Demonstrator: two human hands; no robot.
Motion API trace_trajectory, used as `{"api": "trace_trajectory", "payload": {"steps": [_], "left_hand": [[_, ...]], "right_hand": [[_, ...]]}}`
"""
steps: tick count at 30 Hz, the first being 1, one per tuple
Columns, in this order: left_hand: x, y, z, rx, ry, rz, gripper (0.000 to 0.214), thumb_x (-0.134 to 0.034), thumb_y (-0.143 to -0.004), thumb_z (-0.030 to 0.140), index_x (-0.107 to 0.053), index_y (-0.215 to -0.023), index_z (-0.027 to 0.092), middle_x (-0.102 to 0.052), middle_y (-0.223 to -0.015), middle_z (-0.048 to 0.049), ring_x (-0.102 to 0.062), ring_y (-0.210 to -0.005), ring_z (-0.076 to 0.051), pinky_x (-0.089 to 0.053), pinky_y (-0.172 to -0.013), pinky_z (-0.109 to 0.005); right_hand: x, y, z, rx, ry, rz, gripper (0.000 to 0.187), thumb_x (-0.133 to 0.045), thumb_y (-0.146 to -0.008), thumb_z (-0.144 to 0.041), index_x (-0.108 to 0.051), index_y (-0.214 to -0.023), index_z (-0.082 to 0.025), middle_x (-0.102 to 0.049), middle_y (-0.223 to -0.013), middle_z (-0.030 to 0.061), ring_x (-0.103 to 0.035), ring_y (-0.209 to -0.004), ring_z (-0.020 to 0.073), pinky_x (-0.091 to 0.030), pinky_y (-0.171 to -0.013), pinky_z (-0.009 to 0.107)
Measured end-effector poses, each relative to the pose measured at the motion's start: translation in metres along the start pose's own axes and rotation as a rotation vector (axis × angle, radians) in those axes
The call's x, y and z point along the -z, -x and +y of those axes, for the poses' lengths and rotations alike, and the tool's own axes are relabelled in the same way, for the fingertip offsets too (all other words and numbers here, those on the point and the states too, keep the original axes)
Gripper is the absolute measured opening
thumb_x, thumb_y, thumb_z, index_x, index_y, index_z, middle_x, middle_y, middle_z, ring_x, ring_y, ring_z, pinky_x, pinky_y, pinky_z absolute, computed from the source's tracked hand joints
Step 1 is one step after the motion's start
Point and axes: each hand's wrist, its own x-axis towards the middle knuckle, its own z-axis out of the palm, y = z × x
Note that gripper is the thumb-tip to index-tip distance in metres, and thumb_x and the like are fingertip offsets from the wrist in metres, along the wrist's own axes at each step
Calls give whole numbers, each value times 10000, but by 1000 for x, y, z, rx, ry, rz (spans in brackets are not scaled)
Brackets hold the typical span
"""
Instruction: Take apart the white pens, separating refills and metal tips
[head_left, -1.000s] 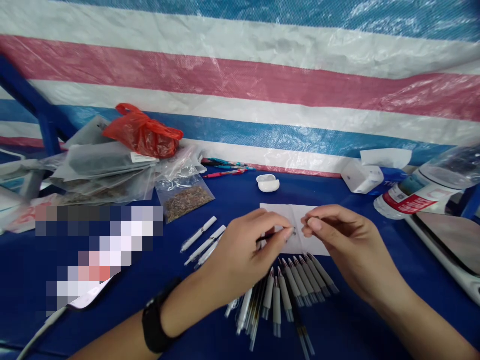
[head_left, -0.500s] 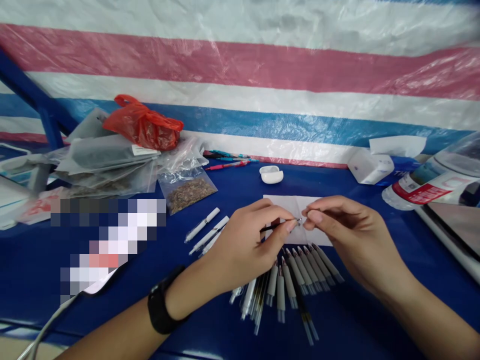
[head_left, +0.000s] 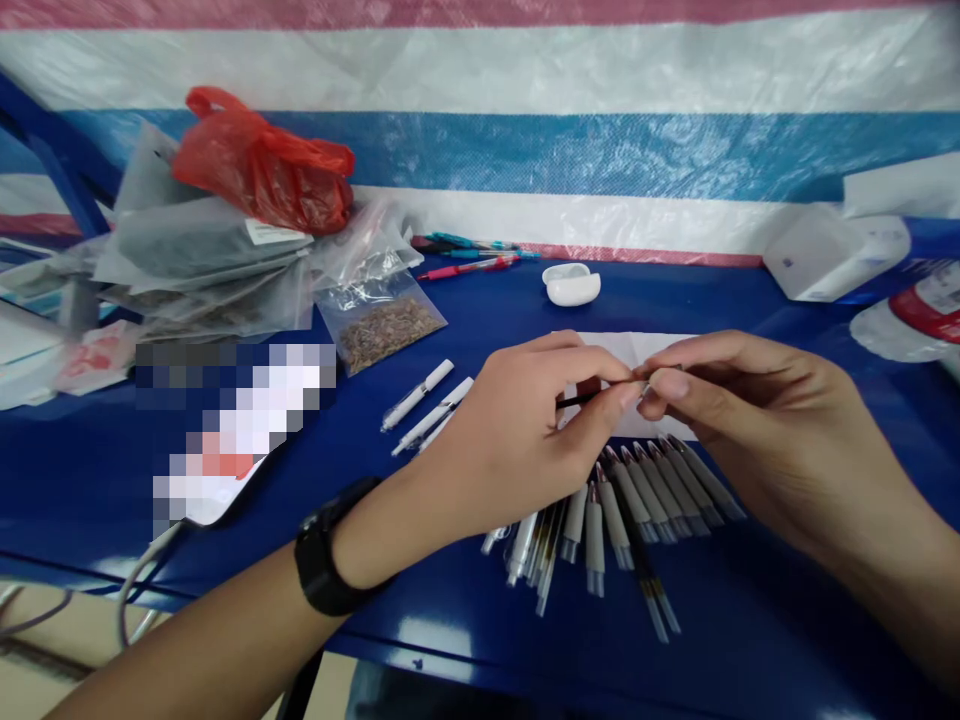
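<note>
My left hand pinches a thin dark pen refill, its tip end pointing right. Touching or almost touching those fingertips, my right hand is closed in a pinch around that tip; whatever small part it holds is hidden by the fingers. Both hands are above a creased white paper. Just below lies a fan of grey pen barrels with clear ends. Among them are loose dark refills and white pens. Left of my left hand lie more white pens.
Behind are an open white earbud case, coloured pens and a bag of brown flakes. A red plastic bag tops stacked clear bags at left, near a cabled phone. A tissue pack and bottle stand right.
The view has tilted down, so the table appears higher. My fingertips have come together, closing the small gap at the refill's tip.
</note>
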Motion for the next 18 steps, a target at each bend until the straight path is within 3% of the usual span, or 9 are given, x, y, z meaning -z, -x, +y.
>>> {"api": "trace_trajectory", "payload": {"steps": [6,11,18], "left_hand": [[3,-2,1,-1,-21,8,210,-556,-1002,216,-751,-926,193,-684,-789,-9,-606,-744,-129,-429,-621,-232],[4,-2,1,9,0,-9,201,-568,-986,202,-750,-902,193,-674,-770,-9,-604,-732,-130,-428,-620,-240],[2,0,6,80,129,-7,153,-551,-938,157,-688,-877,182,-626,-732,7,-567,-668,-117,-394,-573,-235]], "right_hand": [[-2,1,-3,-9,-45,45,111,-908,-712,-318,-805,-750,-302,-756,-702,-35,-702,-633,128,-610,-679,265],[-2,3,0,4,-32,-5,109,-910,-725,-330,-809,-763,-313,-763,-723,-43,-720,-648,140,-629,-702,271],[-1,5,1,66,95,-39,50,-870,-787,-300,-839,-818,-325,-800,-833,-20,-761,-810,179,-637,-784,288]]}}
